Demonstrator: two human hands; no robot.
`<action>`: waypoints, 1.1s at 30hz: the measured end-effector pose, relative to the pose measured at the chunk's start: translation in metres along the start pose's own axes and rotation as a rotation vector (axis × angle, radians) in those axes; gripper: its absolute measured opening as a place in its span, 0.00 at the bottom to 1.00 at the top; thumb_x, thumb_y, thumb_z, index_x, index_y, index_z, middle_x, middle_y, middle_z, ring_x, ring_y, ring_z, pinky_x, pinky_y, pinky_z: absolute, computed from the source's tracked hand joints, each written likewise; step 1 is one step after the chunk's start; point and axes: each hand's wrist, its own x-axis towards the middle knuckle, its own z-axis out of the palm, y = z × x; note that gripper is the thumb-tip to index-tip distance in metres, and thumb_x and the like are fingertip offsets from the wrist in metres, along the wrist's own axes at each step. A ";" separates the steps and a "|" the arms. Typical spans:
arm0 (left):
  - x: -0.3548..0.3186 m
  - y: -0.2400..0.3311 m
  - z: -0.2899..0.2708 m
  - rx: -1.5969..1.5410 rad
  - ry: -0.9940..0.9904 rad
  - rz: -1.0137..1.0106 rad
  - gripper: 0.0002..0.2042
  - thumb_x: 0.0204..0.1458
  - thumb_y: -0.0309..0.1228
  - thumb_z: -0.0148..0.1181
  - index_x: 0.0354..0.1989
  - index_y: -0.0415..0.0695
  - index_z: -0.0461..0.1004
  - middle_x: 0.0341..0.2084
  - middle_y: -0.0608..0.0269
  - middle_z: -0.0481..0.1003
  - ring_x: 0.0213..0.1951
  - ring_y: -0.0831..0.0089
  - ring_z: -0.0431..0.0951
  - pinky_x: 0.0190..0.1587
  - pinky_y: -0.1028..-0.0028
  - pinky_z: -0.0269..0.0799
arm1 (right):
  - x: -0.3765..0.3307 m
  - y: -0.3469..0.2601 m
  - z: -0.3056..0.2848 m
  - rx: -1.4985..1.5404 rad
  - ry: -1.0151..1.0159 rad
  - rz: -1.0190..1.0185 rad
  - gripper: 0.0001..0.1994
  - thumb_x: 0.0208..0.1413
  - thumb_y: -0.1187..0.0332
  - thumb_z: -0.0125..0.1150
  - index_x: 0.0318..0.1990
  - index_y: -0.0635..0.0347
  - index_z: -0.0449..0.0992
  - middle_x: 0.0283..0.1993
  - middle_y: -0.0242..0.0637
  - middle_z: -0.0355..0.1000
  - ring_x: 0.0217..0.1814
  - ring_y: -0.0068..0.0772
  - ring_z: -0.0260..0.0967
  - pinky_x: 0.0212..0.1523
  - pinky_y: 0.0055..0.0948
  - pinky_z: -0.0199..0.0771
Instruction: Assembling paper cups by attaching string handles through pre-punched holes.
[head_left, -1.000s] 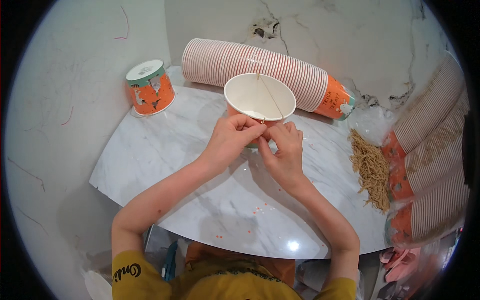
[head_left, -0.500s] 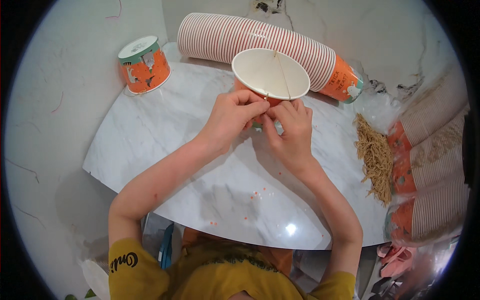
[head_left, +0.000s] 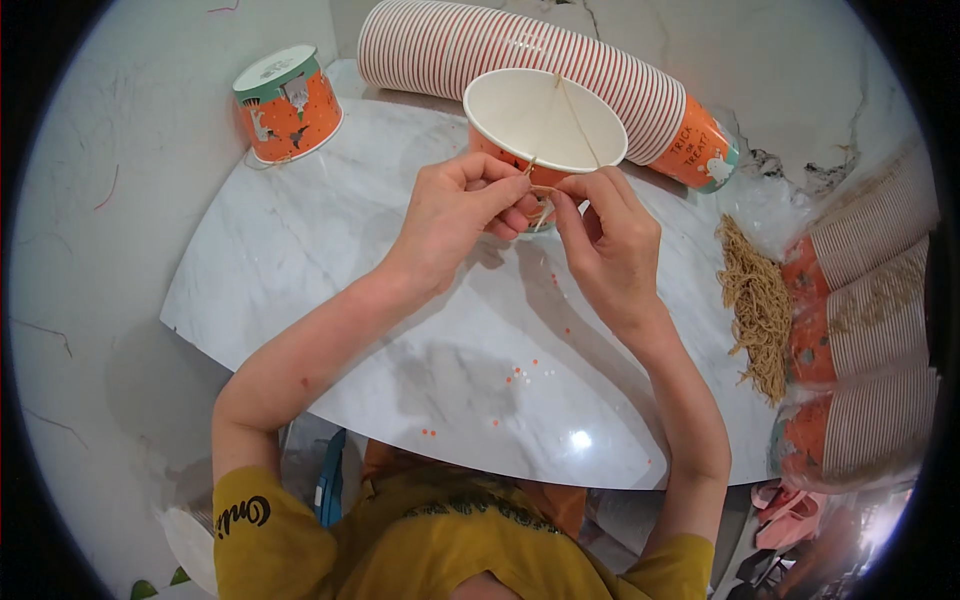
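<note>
Above the marble tabletop [head_left: 330, 300], left hand [head_left: 455, 215] and right hand [head_left: 605, 235] bent inward, each grip pinched shut on thin twine [head_left: 535, 185], one upright open cup [head_left: 540, 125], one overturned cup [head_left: 288, 103].

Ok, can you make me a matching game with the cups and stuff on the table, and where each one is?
Things:
1. open cup
2. upside-down cup
3. bundle of strings
4. long lying stack of cups

Places:
A. far left of the table
B. right side of the table
C. at both hands' fingertips
D. behind the open cup

Pairs: 1-C, 2-A, 3-B, 4-D
</note>
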 end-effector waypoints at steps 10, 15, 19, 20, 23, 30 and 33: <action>-0.004 -0.009 0.002 -0.340 0.002 -0.034 0.05 0.60 0.29 0.60 0.39 0.41 0.76 0.34 0.67 0.79 0.33 0.84 0.72 0.38 0.81 0.69 | -0.012 0.000 0.016 -0.200 0.081 -0.299 0.09 0.49 0.78 0.66 0.37 0.59 0.76 0.35 0.34 0.72 0.24 0.33 0.72 0.22 0.29 0.69; -0.003 -0.006 -0.004 -0.456 -0.073 -0.091 0.05 0.60 0.29 0.59 0.39 0.41 0.76 0.34 0.69 0.77 0.33 0.84 0.69 0.36 0.81 0.67 | -0.011 -0.005 0.013 -0.012 0.113 -0.160 0.09 0.50 0.76 0.66 0.40 0.60 0.77 0.35 0.34 0.72 0.25 0.32 0.72 0.23 0.27 0.70; -0.006 -0.007 -0.004 -0.446 -0.062 -0.124 0.04 0.58 0.28 0.61 0.36 0.41 0.76 0.30 0.68 0.76 0.31 0.83 0.70 0.35 0.81 0.67 | -0.007 -0.013 0.010 0.287 0.082 0.097 0.07 0.56 0.78 0.64 0.42 0.64 0.79 0.37 0.35 0.73 0.26 0.23 0.72 0.25 0.23 0.70; -0.007 -0.007 -0.003 -0.420 -0.057 -0.120 0.04 0.58 0.28 0.61 0.36 0.41 0.75 0.29 0.69 0.75 0.31 0.83 0.70 0.34 0.81 0.67 | -0.007 -0.014 0.009 0.346 0.076 0.125 0.06 0.57 0.78 0.63 0.42 0.65 0.79 0.37 0.35 0.73 0.26 0.21 0.71 0.26 0.22 0.70; -0.011 -0.006 -0.001 -0.370 -0.057 -0.103 0.04 0.59 0.29 0.61 0.36 0.42 0.75 0.28 0.70 0.74 0.31 0.83 0.70 0.35 0.80 0.66 | -0.007 -0.013 0.012 0.388 0.104 0.094 0.06 0.58 0.79 0.62 0.41 0.66 0.80 0.36 0.34 0.73 0.27 0.19 0.71 0.26 0.20 0.69; -0.014 -0.002 -0.002 -0.307 -0.054 -0.057 0.04 0.58 0.28 0.61 0.34 0.42 0.74 0.27 0.69 0.74 0.31 0.82 0.71 0.36 0.79 0.66 | -0.004 -0.020 0.016 0.446 0.108 0.115 0.06 0.57 0.79 0.63 0.41 0.65 0.80 0.34 0.34 0.72 0.28 0.20 0.71 0.26 0.22 0.71; -0.012 -0.001 -0.006 -0.291 -0.060 -0.021 0.04 0.58 0.27 0.60 0.34 0.42 0.74 0.27 0.69 0.75 0.31 0.82 0.72 0.36 0.79 0.66 | 0.003 -0.019 0.017 0.345 0.073 0.049 0.05 0.56 0.79 0.63 0.39 0.66 0.80 0.33 0.35 0.71 0.28 0.23 0.72 0.27 0.23 0.72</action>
